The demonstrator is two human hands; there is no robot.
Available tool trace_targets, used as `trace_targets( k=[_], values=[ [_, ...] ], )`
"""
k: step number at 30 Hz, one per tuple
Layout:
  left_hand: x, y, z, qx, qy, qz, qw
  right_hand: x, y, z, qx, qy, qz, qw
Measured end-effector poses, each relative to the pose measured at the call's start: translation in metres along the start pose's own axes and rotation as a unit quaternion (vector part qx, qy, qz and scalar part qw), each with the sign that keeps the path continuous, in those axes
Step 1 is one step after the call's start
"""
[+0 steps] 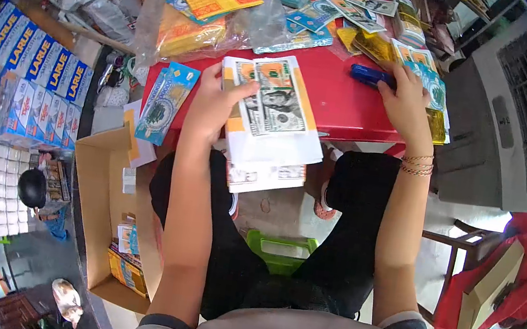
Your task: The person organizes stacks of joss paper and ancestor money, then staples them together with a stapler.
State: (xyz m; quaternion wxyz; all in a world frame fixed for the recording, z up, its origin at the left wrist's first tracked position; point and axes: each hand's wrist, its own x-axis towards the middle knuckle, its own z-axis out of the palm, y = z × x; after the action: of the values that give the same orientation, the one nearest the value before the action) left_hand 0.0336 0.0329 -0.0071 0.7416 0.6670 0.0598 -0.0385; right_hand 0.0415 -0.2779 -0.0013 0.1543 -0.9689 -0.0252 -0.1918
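Observation:
My left hand (218, 102) grips a stack of white paper sheets (273, 140) with banknote-like prints and orange strips on top, its thumb pressed over the upper face. The stack tilts over the table's front edge, above my knees. At the right of the red table (344, 105), my right hand (408, 100) has its fingers around the end of a blue stapler (370, 75). Gold paper (437, 125) and blue printed papers (426, 81) lie under and beside that hand. Blue printed slips (166, 102) rest at the table's left corner.
Plastic-wrapped yellow packets (191, 32) and loose printed notes (356, 14) cover the table's back. An open cardboard box (95, 189) with printed packs inside stands at left. Beer cartons (37, 61) are stacked beyond it. A grey metal cabinet (515, 124) stands at right.

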Motion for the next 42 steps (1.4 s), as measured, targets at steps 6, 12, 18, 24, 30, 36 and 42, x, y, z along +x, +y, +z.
trace_targets(
  k=[6,12,18,24,30,36,42],
  values=[
    [0.001,0.007,-0.011,-0.02,-0.112,-0.028,0.993,0.0,-0.052,0.004,0.097,0.05,-0.142,0.984],
    [-0.005,0.017,0.006,-0.129,-0.11,0.095,0.981,-0.008,-0.101,0.003,0.682,-0.183,0.118,0.698],
    [0.001,0.01,0.005,0.043,0.029,0.241,0.969,0.006,-0.093,0.023,0.691,-0.125,0.132,0.699],
    [-0.002,0.01,-0.088,0.461,0.334,0.261,0.78,0.018,-0.069,0.041,0.456,-0.023,0.085,0.886],
    [-0.009,0.0,-0.121,0.552,0.27,0.041,0.788,0.02,-0.06,0.055,0.357,0.005,0.009,0.934],
    [-0.014,0.005,-0.118,0.495,0.243,0.004,0.834,0.01,-0.078,0.048,0.284,0.053,-0.031,0.957],
    [-0.027,0.033,-0.084,0.146,0.076,0.071,0.984,-0.005,-0.109,0.031,0.419,0.024,-0.038,0.907]
  ],
)
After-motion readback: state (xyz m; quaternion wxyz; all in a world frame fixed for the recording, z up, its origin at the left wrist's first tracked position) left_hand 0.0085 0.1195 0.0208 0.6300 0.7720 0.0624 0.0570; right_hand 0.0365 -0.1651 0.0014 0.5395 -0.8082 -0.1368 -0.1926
